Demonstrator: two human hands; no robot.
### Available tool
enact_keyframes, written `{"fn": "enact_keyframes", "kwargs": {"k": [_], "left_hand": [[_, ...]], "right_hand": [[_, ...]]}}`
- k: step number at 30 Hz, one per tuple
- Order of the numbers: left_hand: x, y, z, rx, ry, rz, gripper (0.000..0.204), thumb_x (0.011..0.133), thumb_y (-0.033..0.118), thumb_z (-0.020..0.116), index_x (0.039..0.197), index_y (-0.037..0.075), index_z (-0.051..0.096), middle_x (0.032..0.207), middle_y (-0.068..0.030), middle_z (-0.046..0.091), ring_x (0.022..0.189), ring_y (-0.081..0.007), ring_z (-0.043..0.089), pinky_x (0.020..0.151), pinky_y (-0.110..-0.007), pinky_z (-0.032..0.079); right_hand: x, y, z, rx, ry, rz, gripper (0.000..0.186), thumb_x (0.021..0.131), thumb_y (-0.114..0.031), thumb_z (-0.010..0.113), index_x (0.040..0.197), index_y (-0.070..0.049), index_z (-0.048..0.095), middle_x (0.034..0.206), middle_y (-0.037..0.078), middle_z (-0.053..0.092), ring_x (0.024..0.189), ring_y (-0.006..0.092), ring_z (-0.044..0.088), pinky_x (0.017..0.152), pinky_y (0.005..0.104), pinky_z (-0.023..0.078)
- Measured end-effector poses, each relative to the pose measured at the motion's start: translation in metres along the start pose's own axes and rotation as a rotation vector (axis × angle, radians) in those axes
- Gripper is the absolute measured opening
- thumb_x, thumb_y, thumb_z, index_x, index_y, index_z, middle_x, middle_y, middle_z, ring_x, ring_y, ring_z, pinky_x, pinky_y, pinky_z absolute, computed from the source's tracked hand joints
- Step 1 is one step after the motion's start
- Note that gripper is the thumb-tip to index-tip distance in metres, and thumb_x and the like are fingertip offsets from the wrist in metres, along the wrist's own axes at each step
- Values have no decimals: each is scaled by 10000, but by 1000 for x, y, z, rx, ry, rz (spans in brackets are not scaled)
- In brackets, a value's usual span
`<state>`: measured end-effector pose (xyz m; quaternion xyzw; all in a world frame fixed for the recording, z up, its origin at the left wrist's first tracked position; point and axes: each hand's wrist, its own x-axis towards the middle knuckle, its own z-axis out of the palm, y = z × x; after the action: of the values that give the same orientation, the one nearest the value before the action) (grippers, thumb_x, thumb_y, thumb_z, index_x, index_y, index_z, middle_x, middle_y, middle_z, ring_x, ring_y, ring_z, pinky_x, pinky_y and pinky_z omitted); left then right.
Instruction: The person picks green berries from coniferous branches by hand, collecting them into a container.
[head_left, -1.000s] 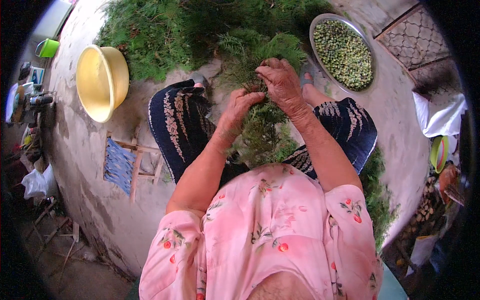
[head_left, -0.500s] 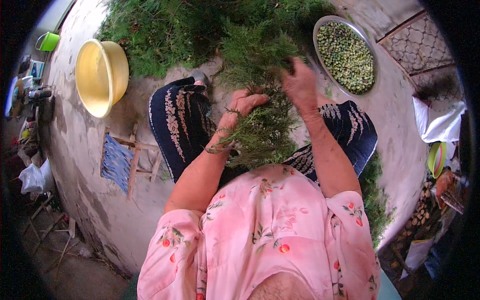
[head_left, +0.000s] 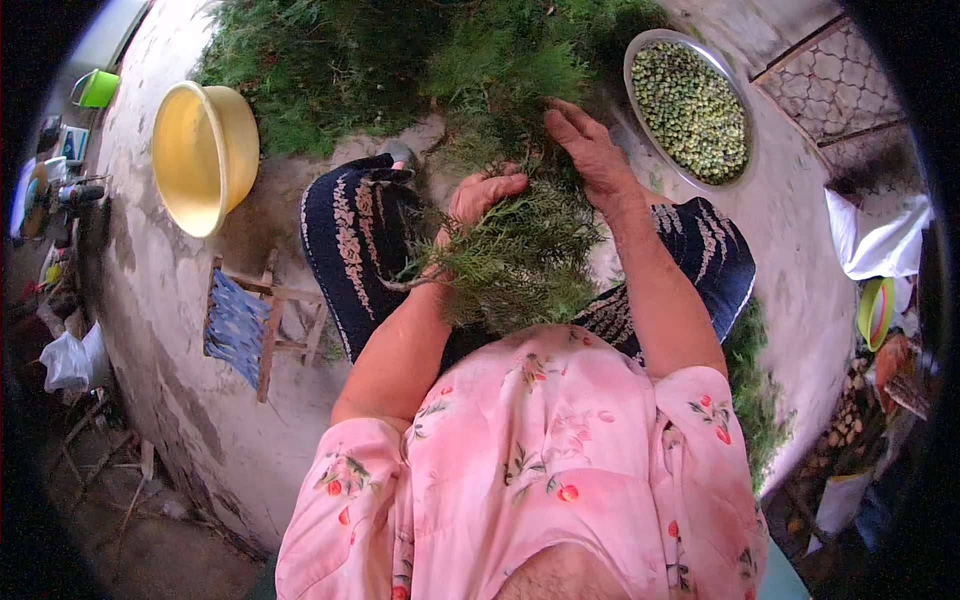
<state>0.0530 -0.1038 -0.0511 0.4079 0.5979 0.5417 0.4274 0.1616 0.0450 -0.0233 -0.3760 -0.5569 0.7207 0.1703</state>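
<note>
Between my knees hangs a leafy evergreen branch (head_left: 525, 245) with flat, scaly green sprays. A bare brown stem end sticks out over my left forearm. My left hand (head_left: 485, 195) is closed around the branch, its thumb lying over the foliage. On the branch's other side is my right hand (head_left: 597, 165), with fingers stretched forward along the upper sprays. Its fingertips are beside the greenery, and nothing shows in them. To the right stands an oval metal basin (head_left: 752, 165) with many small round green cones (head_left: 690, 110) in it.
A large heap of cut evergreen branches (head_left: 320, 70) lies ahead of me. At the left are a yellow plastic tub (head_left: 225, 150) and a small folding stool (head_left: 238, 325) with a blue woven seat. More green cuttings (head_left: 750, 390) lie by my right side.
My right hand has shifted slightly left and its fingers have straightened from a pinch. The branch has tilted, with its stem end farther out to the left.
</note>
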Motion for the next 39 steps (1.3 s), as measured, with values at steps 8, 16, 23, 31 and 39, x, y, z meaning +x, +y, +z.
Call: {"fn": "enact_keyframes", "kwargs": {"k": [8,16,23,31,39], "left_hand": [[8,-23,-6,223,76,464,301,738,169,610,1020,67,583,962,-68,612,859,-185,578,732,-262,457],[14,-27,-11,18,17,129,318,824,227,479,1007,-14,577,979,-96,609,897,-218,584,799,-300,434],[13,-75,-20,290,-45,1,242,814,122,462,947,-3,621,937,-82,625,818,-148,598,764,-261,441],[9,26,17,-912,209,-552,251,769,193,602,931,4,576,796,-47,601,637,-144,570,569,-272,465],[3,-2,-1,-409,-105,-165,371,850,129,460,1199,2,448,1181,-62,495,1064,-140,474,901,-235,357]], "right_hand": [[-30,5,-23,166,-12,-83,551,746,-79,637,1237,-21,392,1143,115,496,1014,185,469,846,295,384],[-35,-8,-19,441,199,-34,303,753,-79,640,1032,-19,541,877,40,562,703,119,521,584,242,440],[-47,-14,8,513,26,111,170,792,-141,588,937,-60,556,773,19,557,572,121,521,384,236,350],[-52,-9,11,204,-121,230,236,735,-248,664,822,-56,557,658,-9,539,462,77,471,328,211,313],[-46,1,11,-405,5,69,422,773,-441,581,796,-20,561,502,-15,467,367,51,392,306,194,265]]}}
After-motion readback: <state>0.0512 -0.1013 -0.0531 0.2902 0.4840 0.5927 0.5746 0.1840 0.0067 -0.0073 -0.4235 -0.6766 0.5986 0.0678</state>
